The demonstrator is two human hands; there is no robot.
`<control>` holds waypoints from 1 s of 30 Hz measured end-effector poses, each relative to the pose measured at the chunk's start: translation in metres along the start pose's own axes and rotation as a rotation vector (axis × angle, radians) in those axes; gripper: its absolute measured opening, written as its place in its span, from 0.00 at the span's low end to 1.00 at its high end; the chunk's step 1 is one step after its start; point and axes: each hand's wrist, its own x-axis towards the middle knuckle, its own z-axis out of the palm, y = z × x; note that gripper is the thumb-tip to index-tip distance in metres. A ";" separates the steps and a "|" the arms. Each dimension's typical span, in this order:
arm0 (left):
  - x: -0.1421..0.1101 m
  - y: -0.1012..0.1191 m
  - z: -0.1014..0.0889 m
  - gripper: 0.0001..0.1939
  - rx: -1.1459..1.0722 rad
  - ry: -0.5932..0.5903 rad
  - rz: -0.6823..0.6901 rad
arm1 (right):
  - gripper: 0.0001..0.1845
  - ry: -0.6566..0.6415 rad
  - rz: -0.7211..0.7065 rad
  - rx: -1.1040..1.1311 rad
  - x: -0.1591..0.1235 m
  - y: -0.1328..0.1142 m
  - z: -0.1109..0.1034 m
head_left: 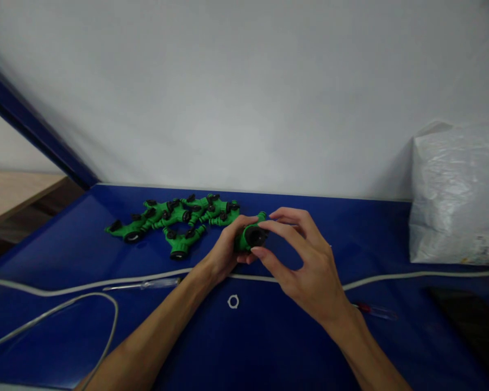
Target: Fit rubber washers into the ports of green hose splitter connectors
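My left hand (pixel 231 239) is closed around a green Y-shaped hose splitter (pixel 244 239), held above the table with its round black threaded opening turned toward me. At the rim of that opening are the thumb and index fingertip of my right hand (pixel 305 255), one below and one above, in a pinch. The other right fingers stay raised and bent. Part of the splitter is hidden by my left fingers. Below the hands, a small white ring (pixel 233 301) with little tabs lies flat on the table.
Several green splitters with black valves (pixel 183 241) lie on the blue table (pixel 244 347) behind, at left. A white cable (pixel 155 278) crosses the table, near a clear-handled screwdriver (pixel 158 283). At right are a red-and-clear screwdriver (pixel 377 311), a plastic-wrapped package (pixel 456 195) and a dark flat object (pixel 468 320).
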 end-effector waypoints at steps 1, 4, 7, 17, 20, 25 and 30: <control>0.000 0.000 0.000 0.20 0.002 -0.004 -0.007 | 0.13 0.021 0.008 -0.005 0.000 0.000 -0.001; -0.001 0.000 -0.001 0.21 0.002 -0.022 0.000 | 0.15 0.018 0.006 -0.001 0.000 0.000 -0.002; -0.001 -0.002 -0.002 0.22 -0.001 -0.033 0.039 | 0.22 -0.057 -0.027 0.012 -0.001 -0.001 -0.001; 0.000 0.000 0.001 0.18 0.002 -0.005 -0.005 | 0.15 -0.042 -0.043 -0.041 -0.001 0.002 0.005; -0.001 -0.002 0.002 0.18 0.026 -0.010 0.016 | 0.14 -0.026 -0.025 -0.092 -0.003 0.002 0.007; 0.000 -0.005 0.001 0.19 0.042 -0.023 0.003 | 0.18 -0.013 -0.003 -0.119 -0.004 -0.002 0.007; 0.002 -0.005 -0.002 0.20 0.008 -0.020 0.028 | 0.22 -0.105 -0.071 -0.078 -0.003 -0.003 0.003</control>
